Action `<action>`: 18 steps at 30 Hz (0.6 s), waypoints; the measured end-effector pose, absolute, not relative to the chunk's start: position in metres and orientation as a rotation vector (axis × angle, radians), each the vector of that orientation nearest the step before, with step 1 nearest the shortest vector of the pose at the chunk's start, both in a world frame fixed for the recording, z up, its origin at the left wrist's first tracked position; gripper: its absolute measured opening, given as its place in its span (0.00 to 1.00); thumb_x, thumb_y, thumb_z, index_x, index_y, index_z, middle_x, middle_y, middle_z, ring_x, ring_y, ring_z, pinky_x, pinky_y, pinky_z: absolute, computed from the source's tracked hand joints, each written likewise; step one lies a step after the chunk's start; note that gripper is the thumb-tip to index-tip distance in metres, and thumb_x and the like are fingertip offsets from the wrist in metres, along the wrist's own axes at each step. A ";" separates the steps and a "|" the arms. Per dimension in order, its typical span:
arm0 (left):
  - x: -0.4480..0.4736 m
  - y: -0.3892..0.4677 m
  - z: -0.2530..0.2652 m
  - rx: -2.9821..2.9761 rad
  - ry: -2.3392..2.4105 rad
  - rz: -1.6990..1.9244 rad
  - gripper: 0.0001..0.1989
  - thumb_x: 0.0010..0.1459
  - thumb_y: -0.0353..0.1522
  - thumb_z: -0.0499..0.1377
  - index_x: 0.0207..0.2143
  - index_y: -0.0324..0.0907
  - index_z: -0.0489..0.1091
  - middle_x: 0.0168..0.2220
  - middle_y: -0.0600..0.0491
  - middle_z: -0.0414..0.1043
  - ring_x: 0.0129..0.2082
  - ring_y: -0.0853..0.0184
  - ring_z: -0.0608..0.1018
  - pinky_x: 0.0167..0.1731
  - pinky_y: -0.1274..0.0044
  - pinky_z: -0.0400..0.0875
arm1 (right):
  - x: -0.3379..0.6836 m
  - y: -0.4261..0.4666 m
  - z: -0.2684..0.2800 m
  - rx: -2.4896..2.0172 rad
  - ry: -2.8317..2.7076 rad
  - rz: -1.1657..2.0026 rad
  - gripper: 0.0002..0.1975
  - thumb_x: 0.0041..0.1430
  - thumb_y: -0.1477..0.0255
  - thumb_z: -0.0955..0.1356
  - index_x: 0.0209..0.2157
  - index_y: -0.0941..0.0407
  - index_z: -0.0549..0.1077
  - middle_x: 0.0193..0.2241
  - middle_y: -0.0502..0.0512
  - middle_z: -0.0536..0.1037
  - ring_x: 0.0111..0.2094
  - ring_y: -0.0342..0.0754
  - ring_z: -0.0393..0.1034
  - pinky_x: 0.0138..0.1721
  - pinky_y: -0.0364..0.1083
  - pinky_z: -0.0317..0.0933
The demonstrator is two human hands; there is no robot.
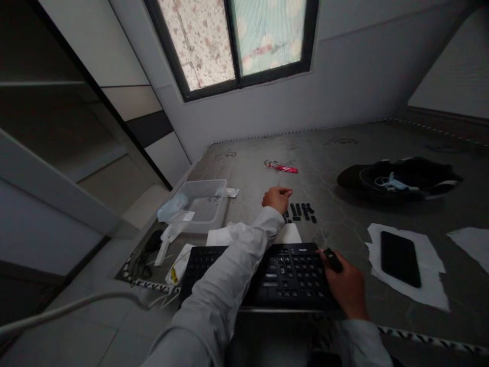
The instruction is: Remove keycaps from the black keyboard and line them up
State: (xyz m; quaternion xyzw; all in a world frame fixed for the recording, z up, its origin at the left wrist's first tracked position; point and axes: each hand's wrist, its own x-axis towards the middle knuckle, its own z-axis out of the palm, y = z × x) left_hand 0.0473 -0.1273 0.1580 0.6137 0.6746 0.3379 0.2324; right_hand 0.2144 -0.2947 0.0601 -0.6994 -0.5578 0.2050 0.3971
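One black plastic full-size keyboard [301, 275] lies at the near edge of the grey patterned surface [344, 219], its middle hidden under the grey-white left sleeve [225, 285]. The left hand [275, 199] reaches past it, fingers curled together beside a group of small black keycaps [305, 210]; whether it grips one cannot be told. The hand and sleeve cover part of that group, so only about a dozen can be counted.

At the keyboard's right end, the right hand [347, 288] pinches one small black piece [333, 260] between thumb and finger; its exact kind is hard to make out. The two hands are apart.

One clear rectangular plastic box [208, 224] stands left of the keycaps, with a crumpled pale-blue plastic bag [172, 207] at its left end. One upturned black fabric cap [424, 171] holds one light-blue face mask [393, 182]. One black smartphone [399, 258] lies on a torn white paper sheet [431, 278]; a second white sheet [473, 247] is cut off at the right. Farther back is one slim red-handled tool [284, 167], its tip unclear.
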 end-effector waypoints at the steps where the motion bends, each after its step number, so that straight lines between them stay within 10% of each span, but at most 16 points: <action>1: 0.044 -0.144 0.163 1.734 1.840 0.920 0.13 0.57 0.43 0.62 0.41 0.51 0.79 0.42 0.53 0.80 0.42 0.61 0.78 0.43 0.75 0.68 | 0.214 -0.295 0.061 -1.797 -1.381 0.501 0.24 0.55 0.51 0.63 0.37 0.55 0.80 0.30 0.59 0.82 0.33 0.58 0.77 0.31 0.48 0.65; 10: -0.035 -0.272 0.139 1.891 1.916 0.846 0.08 0.60 0.37 0.60 0.40 0.52 0.79 0.41 0.56 0.79 0.41 0.65 0.78 0.44 0.76 0.68 | 0.202 -0.305 0.093 -1.779 -1.148 0.382 0.28 0.56 0.48 0.61 0.31 0.57 0.79 0.26 0.59 0.78 0.31 0.56 0.71 0.33 0.49 0.58; 18: -0.045 -0.329 0.102 2.116 1.807 0.818 0.12 0.58 0.41 0.61 0.44 0.55 0.77 0.47 0.54 0.73 0.48 0.64 0.73 0.43 0.74 0.71 | 0.145 -0.301 0.118 -1.056 -0.739 1.006 0.23 0.57 0.52 0.66 0.20 0.54 0.61 0.15 0.42 0.56 0.18 0.38 0.50 0.21 0.42 0.45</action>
